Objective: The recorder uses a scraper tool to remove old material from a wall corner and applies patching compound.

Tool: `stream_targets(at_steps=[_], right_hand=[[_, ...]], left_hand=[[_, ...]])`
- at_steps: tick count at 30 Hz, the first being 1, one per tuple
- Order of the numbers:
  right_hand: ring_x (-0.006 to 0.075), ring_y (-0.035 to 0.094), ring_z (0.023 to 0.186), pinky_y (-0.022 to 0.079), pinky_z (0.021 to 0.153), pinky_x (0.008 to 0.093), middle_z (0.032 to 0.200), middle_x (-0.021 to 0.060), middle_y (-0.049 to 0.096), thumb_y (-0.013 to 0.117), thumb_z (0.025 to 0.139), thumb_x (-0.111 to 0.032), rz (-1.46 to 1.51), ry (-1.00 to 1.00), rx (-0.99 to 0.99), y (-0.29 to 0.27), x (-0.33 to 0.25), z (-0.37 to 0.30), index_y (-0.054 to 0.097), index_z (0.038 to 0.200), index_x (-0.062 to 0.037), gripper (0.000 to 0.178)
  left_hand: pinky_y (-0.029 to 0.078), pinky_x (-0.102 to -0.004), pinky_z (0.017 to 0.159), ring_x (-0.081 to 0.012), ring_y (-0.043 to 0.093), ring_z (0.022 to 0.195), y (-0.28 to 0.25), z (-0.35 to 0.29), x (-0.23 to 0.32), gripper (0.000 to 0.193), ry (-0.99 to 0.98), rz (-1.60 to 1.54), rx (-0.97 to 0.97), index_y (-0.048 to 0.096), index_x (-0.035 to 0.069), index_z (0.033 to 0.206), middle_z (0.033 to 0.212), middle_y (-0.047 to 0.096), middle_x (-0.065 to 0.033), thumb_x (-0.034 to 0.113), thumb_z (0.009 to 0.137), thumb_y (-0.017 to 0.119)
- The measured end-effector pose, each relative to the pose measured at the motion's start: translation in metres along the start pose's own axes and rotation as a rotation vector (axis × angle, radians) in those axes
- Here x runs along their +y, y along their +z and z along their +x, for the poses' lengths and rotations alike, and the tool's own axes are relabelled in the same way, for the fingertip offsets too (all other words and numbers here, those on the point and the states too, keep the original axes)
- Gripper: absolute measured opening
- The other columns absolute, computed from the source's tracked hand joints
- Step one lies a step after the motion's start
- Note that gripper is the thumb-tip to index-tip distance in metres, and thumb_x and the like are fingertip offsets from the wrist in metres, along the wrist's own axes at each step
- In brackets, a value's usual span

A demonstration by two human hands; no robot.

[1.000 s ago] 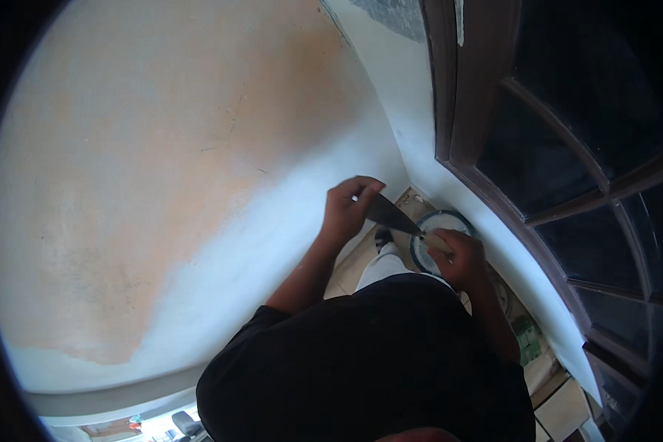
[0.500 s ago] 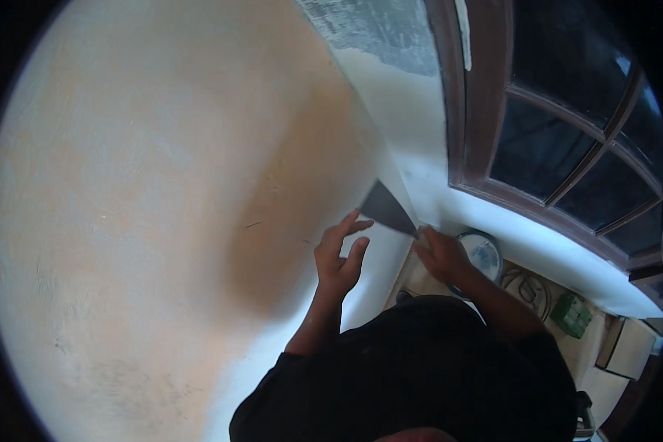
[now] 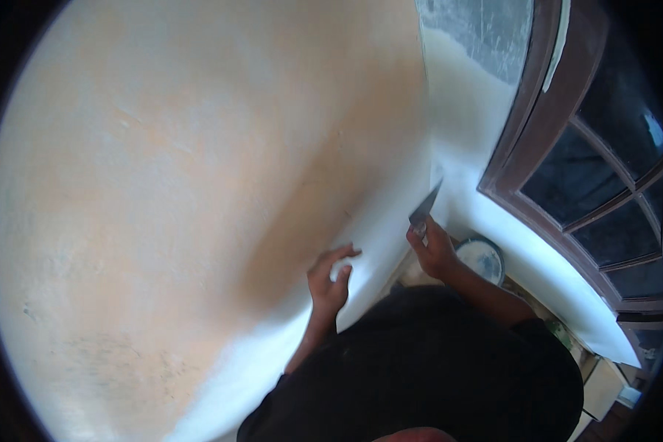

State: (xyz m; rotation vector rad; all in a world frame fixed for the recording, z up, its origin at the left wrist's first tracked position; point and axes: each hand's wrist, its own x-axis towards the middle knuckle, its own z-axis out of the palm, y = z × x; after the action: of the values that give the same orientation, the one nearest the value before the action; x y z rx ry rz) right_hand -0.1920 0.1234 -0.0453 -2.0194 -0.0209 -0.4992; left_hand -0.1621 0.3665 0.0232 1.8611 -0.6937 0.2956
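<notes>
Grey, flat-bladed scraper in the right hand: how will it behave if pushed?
The grey, flat-bladed scraper is probably light, since the right hand alone holds it. Looking thin, it may flex slightly, and its pointed corner could dig in.

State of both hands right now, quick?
Left hand: open, holding nothing.
Right hand: closed, holding the scraper.

The scraper blade (image 3: pixel 424 208) looks dull metal, the wall (image 3: pixel 162 184) matt, the window panes (image 3: pixel 578 183) glossy glass.
</notes>
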Motion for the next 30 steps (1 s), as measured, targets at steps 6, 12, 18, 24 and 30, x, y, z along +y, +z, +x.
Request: stream_targets(at_steps=[6,12,18,24,30], right_hand=[[0.0354,0.062,0.081,0.048,0.073,0.0416,0.094,0.0196,0.061,0.064,0.091,-0.019,0.095,0.095,-0.157,-0.057,-0.002,-0.013,0.054,0.112,-0.0014,0.029],[0.0301,0.062,0.080,0.048,0.073,0.0386,0.094,0.0164,0.061,0.061,0.090,-0.013,0.240,0.010,-0.239,-0.136,0.001,-0.039,0.055,0.114,-0.0015,0.027],[0.0124,0.054,0.071,0.046,0.065,0.0264,0.089,0.0077,0.059,0.047,0.098,-0.018,0.507,0.282,-0.466,-0.216,0.030,-0.061,0.051,0.123,-0.0020,0.030],[0.0078,0.046,0.058,0.039,0.055,0.0233,0.080,0.0049,0.059,0.044,0.100,-0.021,0.886,0.476,-0.495,-0.253,0.053,-0.067,0.051,0.127,-0.0004,0.034],[0.0111,0.053,0.059,0.044,0.058,0.0243,0.081,0.0080,0.059,0.042,0.099,-0.022,0.839,0.504,-0.588,-0.265,0.065,-0.046,0.051,0.127,-0.0015,0.036]], left_hand=[[0.047,-0.0388,0.094,-0.0260,0.066,0.099,0.042,0.033,0.023,0.058,-0.104,-0.281,0.046,0.060,-0.001,0.128,0.108,0.070,-0.0175,0.049,0.098,0.056],[0.045,-0.0376,0.095,-0.0230,0.063,0.104,0.120,0.056,0.058,0.077,-0.310,-0.626,-0.141,0.046,0.002,0.142,0.120,0.066,-0.0169,0.059,0.092,0.058],[0.049,-0.0272,0.080,-0.0113,0.062,0.087,0.200,0.048,0.086,0.020,-0.382,-0.680,0.064,0.071,-0.003,0.098,0.090,0.071,-0.0050,0.017,0.094,0.069],[0.044,-0.0256,0.078,-0.0090,0.056,0.080,0.230,0.060,0.115,0.033,-0.502,-0.530,-0.018,0.071,-0.002,0.097,0.084,0.068,-0.0016,0.028,0.101,0.057],[0.043,-0.0279,0.081,-0.0129,0.055,0.083,0.236,0.078,0.093,0.042,-0.489,-0.509,-0.124,0.071,0.000,0.096,0.088,0.068,-0.0047,0.035,0.104,0.048]])
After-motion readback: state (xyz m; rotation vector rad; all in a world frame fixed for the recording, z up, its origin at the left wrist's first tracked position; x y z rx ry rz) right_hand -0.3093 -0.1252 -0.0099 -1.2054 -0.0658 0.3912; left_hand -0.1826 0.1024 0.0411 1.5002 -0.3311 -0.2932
